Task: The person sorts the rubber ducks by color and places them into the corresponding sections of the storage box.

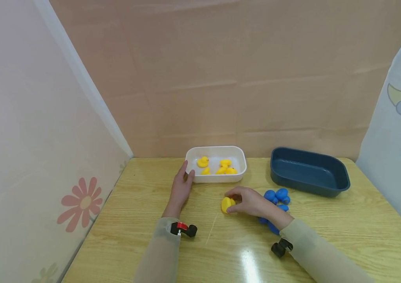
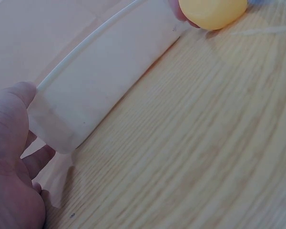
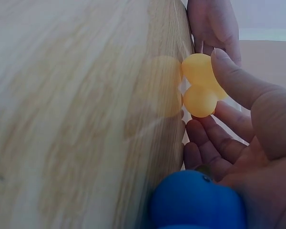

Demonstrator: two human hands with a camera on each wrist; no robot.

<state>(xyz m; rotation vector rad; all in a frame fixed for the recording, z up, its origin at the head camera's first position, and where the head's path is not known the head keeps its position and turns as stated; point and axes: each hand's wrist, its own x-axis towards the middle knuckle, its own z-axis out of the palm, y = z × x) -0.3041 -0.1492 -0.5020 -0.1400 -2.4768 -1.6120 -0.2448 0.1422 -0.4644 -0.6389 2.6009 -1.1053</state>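
My right hand (image 1: 248, 201) pinches a yellow rubber duck (image 1: 226, 204) between thumb and fingers, low over the table in front of the white bin. In the right wrist view the duck (image 3: 199, 93) lies close against the wood, with the thumb on one side and a finger on the other. With its thumb at the front wall and its fingers along the left side, my left hand (image 1: 180, 188) holds the near left corner of the white bin (image 1: 218, 179). Several yellow ducks (image 1: 203, 161) lie inside that bin.
Blue toys (image 1: 270, 195) lie in a cluster under and behind the right forearm; one blue toy (image 3: 195, 200) is close below the right palm. A dark blue bin (image 1: 310, 184) stands at the back right. A brown backdrop (image 1: 221, 98) rises behind the table.
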